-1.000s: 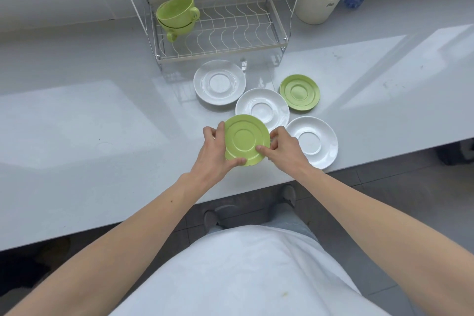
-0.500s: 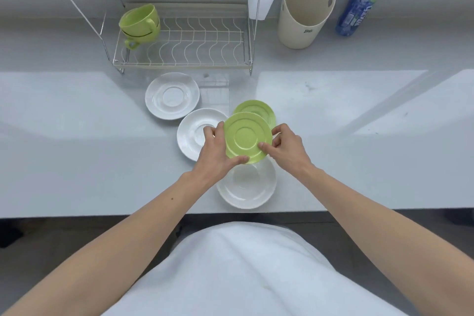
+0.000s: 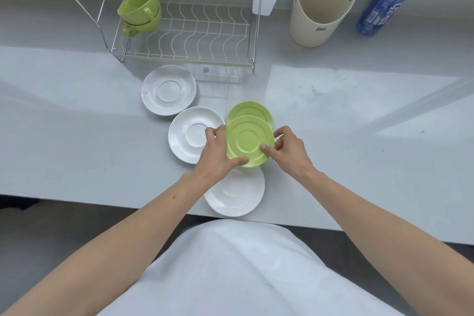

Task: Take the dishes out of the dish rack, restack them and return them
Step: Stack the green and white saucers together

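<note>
Above the glossy grey table [image 3: 77, 136], the left hand [image 3: 216, 151] and right hand [image 3: 288, 151] grip a round, ridged, smooth green saucer [image 3: 247, 140] by its rim.

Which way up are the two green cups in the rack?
Tilted, mouths up. The green cups sit nested at the left end of the rack's lower shelf; the upper one's hollow shows.

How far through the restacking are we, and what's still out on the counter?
Done: five saucers are out of the dish rack. In hand: both hands, left hand and right hand, hold a green saucer above the other green saucer. Left: three white saucers lie unstacked, nothing is returned, and the green cups sit in the rack.
</note>
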